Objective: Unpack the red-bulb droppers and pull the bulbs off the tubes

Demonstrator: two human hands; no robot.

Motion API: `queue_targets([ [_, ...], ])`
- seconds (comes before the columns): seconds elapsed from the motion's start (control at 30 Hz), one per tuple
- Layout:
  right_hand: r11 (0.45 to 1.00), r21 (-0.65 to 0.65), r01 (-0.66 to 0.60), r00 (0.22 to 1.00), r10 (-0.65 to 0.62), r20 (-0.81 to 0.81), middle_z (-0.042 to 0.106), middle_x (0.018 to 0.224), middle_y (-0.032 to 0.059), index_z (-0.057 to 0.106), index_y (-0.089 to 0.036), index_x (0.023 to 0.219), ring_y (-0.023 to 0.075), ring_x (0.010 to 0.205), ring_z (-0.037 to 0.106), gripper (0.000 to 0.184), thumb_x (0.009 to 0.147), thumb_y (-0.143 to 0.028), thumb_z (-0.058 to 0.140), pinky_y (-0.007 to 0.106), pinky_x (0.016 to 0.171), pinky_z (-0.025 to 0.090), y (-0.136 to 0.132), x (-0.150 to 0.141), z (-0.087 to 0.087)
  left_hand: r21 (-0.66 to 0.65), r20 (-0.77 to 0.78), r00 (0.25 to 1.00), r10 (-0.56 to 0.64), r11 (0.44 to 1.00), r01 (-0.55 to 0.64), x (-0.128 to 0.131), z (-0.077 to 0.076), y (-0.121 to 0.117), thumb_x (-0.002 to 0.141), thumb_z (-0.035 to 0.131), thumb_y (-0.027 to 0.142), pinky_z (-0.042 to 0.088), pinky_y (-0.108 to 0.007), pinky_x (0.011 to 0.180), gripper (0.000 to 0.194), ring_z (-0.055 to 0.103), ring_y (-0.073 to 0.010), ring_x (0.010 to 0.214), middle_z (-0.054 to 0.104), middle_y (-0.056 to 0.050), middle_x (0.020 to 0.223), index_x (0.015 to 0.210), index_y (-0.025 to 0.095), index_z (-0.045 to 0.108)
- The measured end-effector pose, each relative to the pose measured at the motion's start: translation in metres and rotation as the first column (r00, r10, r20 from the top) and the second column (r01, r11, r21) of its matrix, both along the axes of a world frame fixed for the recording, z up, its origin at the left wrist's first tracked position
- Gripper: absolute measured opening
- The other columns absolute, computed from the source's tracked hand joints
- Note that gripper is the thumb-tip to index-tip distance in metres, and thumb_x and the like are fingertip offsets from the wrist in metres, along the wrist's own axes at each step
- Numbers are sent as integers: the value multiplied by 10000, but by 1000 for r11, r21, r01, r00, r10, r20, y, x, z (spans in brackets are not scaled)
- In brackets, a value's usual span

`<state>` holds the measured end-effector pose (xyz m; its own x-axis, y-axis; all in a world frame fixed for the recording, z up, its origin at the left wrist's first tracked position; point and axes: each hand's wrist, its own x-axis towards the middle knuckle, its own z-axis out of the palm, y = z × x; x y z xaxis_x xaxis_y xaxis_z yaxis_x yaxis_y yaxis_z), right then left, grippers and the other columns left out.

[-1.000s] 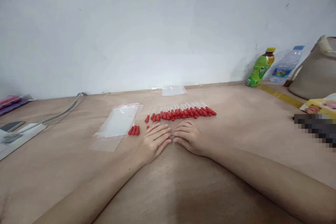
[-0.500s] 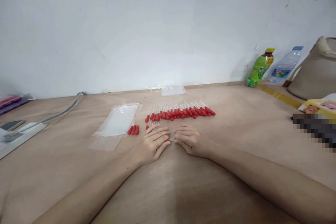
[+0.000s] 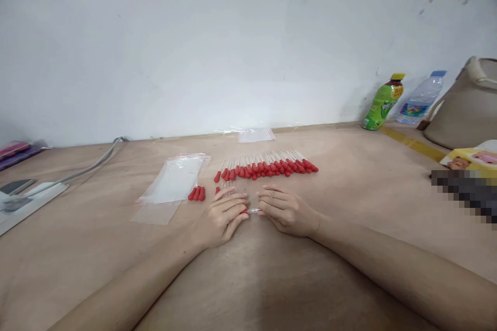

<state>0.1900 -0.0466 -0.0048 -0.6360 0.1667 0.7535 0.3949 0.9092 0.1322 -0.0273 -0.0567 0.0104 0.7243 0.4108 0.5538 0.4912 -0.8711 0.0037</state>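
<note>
My left hand (image 3: 220, 214) and my right hand (image 3: 285, 210) rest close together on the wooden table (image 3: 349, 201). Their fingertips pinch the two ends of one thin clear dropper tube (image 3: 253, 210), with a red bulb at the left hand's fingertips. Just beyond my hands lies a row of several clear droppers with red bulbs (image 3: 267, 165). Three loose red bulbs (image 3: 197, 193) lie to the left of my left hand, beside a stack of clear plastic bags (image 3: 175, 180).
Another clear bag (image 3: 255, 135) lies at the wall. A green bottle (image 3: 382, 102), a water bottle (image 3: 420, 98) and a beige bag (image 3: 468, 106) stand at the far right. A grey cable (image 3: 83, 169), a phone (image 3: 17, 185) and a yellow packet (image 3: 471, 158) are also there.
My hands have drawn slightly apart and toward me, so more of the clear tube shows between the fingertips. The camera has tipped a little.
</note>
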Motion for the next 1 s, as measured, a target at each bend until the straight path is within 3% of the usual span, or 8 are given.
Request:
queue_targets([
  [0.5, 999, 14, -50, 998, 50, -28, 657, 874, 88, 589, -101, 898, 173, 990, 567, 121, 828, -129, 495, 343, 926, 451, -1, 5, 4, 2, 92, 994, -52, 999, 52, -1, 3, -3, 832, 494, 151, 448, -348, 857, 129, 582, -175, 946, 669, -51, 914, 929, 164, 578],
  [0.6, 999, -36, -14, 994, 9, -112, 646, 925, 88, 589, -124, 926, 176, 1014, 548, 150, 825, -106, 479, 350, 905, 447, 5, 15, 2, -29, 113, 993, 33, 999, -29, -14, 6, -1, 840, 462, 132, 439, -337, 861, 146, 572, -171, 945, 659, -50, 918, 904, 169, 587],
  [0.67, 991, -121, 66, 976, -89, -198, 639, 872, 68, 600, -153, 925, 165, 916, 569, 154, 824, -124, 488, 331, 813, 467, 10, 21, 0, -22, 174, 973, 153, 988, -151, -26, 11, 4, 839, 465, 158, 442, -325, 836, 140, 562, -169, 921, 637, -52, 927, 876, 179, 599],
  [0.73, 963, -206, 174, 947, -221, -232, 605, 742, 38, 624, -180, 900, 145, 743, 554, 141, 824, -181, 504, 301, 681, 451, 12, 23, -4, -31, 225, 920, 321, 946, -323, -37, 17, 11, 837, 475, 227, 453, -301, 767, 148, 552, -164, 851, 601, -52, 880, 849, 187, 617],
  [0.8, 928, -259, 267, 925, -322, -203, 545, 654, 21, 642, -192, 886, 131, 640, 495, 160, 827, -223, 497, 283, 602, 399, 13, 19, -7, -78, 216, 837, 502, 864, -498, -46, 26, 19, 834, 459, 304, 454, -275, 685, 212, 537, -160, 777, 557, -47, 809, 847, 187, 635],
  [0.9, 903, -323, 283, 931, -340, -137, 521, 660, 25, 628, -181, 944, 134, 638, 469, 216, 833, -199, 444, 272, 597, 367, 12, 9, -8, -175, 55, 717, 695, 714, -678, -59, 41, 31, 816, 417, 368, 431, -266, 608, 305, 542, -165, 696, 542, -40, 739, 854, 180, 654],
  [1.0, 884, -409, 229, 943, -305, -132, 563, 748, 44, 583, -154, 971, 141, 691, 494, 235, 806, -139, 416, 265, 629, 374, 8, -3, -6, -293, -155, 606, 780, 550, -782, -74, 50, 41, 783, 405, 396, 400, -270, 546, 346, 553, -174, 606, 572, -24, 659, 891, 174, 647],
])
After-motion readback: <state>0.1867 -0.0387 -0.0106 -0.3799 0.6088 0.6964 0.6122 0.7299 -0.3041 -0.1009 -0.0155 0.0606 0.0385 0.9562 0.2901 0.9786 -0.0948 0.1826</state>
